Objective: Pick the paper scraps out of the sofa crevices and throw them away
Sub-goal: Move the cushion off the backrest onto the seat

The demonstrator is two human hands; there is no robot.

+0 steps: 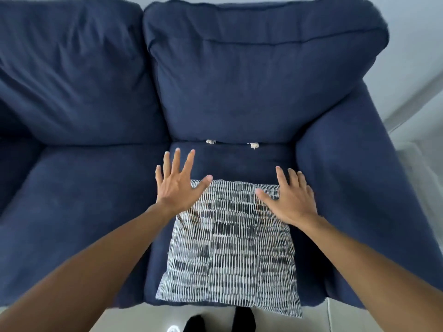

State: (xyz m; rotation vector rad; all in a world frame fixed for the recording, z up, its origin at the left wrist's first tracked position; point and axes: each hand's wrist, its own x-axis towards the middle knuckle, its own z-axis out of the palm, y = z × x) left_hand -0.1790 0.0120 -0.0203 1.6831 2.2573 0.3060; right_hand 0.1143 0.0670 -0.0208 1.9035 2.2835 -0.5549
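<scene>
While scraps (pixel 253 145) sit wedged, hands spread, empty

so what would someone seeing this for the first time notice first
Two bare hands stretch out with fingers spread: the left hand at the far left corner of a black-and-white patterned cushion, the right hand at its far right corner. The cushion lies on the right seat of a dark blue sofa. Behind it, two pale paper scraps poke out of the crevice between seat and back cushion.
</scene>
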